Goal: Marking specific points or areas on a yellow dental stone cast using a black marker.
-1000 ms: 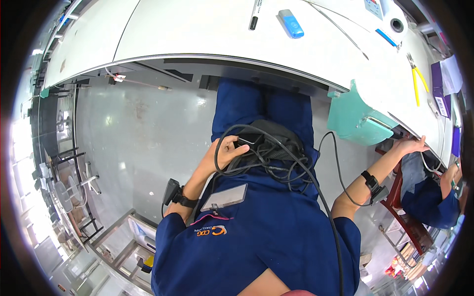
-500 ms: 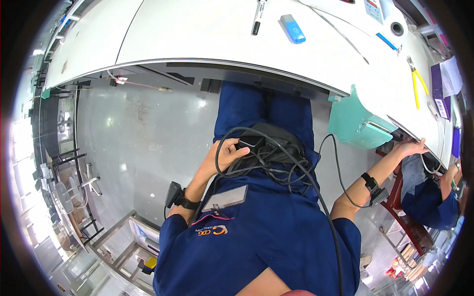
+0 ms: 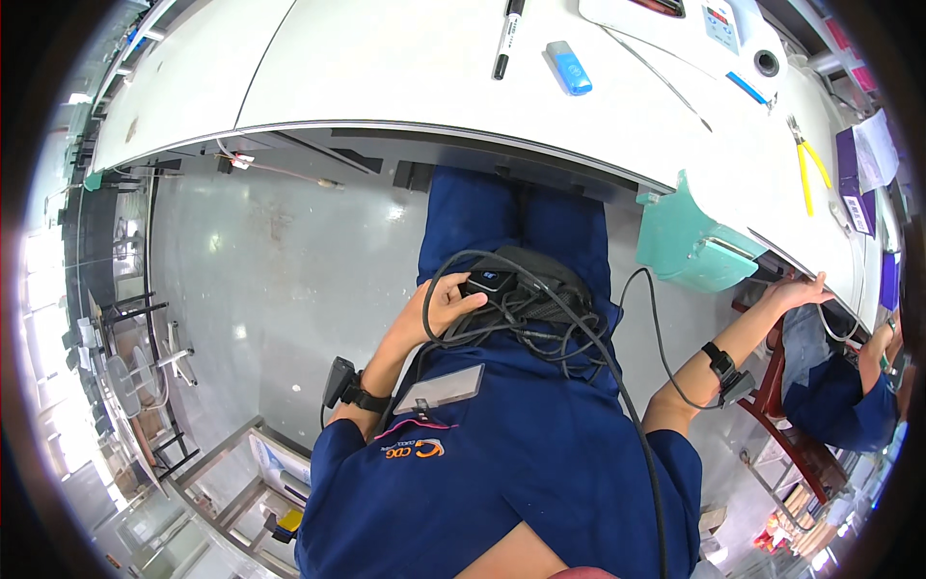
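My left hand [image 3: 446,307] is over my lap, its thumb and fingers closed about a small black device [image 3: 490,281] with a lit display. The device rests against a black pouch [image 3: 545,275], and looped black cable [image 3: 569,333] lies over the pouch. My right hand [image 3: 799,290] reaches out to the right and touches the table's front edge, with its fingers stretched out and partly hidden. Black straps with small modules circle both my wrists. A thin cable runs from the right one toward my lap.
On the white table [image 3: 386,77] lie a marker [image 3: 507,41], a blue-capped stick [image 3: 569,68], yellow-handled pliers [image 3: 808,169] and a white machine [image 3: 728,34]. A green bin [image 3: 694,241] hangs at the table edge. Another person [image 3: 839,396] sits at the right by a red-brown chair [image 3: 772,386].
Lit characters now show on the device's display, which looked dark before. The view has shifted slightly. Both hands stay almost where they were.
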### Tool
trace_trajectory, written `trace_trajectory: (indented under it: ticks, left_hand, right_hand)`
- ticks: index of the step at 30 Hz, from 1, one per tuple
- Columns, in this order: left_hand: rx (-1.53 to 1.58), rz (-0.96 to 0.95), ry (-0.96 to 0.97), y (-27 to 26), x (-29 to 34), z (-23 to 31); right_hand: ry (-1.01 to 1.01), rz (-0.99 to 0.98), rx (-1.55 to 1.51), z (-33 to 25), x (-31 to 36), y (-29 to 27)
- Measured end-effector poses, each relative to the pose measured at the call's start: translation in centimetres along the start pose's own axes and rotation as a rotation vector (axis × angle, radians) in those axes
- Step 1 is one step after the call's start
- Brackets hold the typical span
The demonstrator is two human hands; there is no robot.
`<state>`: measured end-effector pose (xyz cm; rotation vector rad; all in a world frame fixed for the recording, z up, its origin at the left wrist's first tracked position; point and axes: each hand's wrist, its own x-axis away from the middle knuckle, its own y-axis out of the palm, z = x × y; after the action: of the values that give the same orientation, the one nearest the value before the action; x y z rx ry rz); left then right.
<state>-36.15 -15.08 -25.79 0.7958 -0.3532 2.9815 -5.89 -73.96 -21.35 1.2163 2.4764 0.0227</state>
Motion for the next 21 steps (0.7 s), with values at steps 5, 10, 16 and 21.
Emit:
trace_trajectory:
  ticks: [5, 10, 16, 21]
  left_hand:
    - [-0.046, 0.012, -0.035, 0.1, 0.1, 0.8]
    - [-0.34, 0.007, 0.017, -0.7, 0.4, 3.2]
    - [-0.71, 0.05, 0.303, -1.6, 0.0, 3.8]
    - [-0.852, 0.047, 0.491, -1.8, -0.7, 3.5]
  right_hand:
    - [0.003, 0.008, 0.013, 0.0, 0.0, 0.0]
    - [0.042, -0.004, 0.017, -0.2, 0.3, 0.0]
    - [-0.009, 0.014, -0.011, -0.8, 0.8, 0.6]
    - [-0.005, -0.001, -0.047, -0.4, 0.5, 0.5]
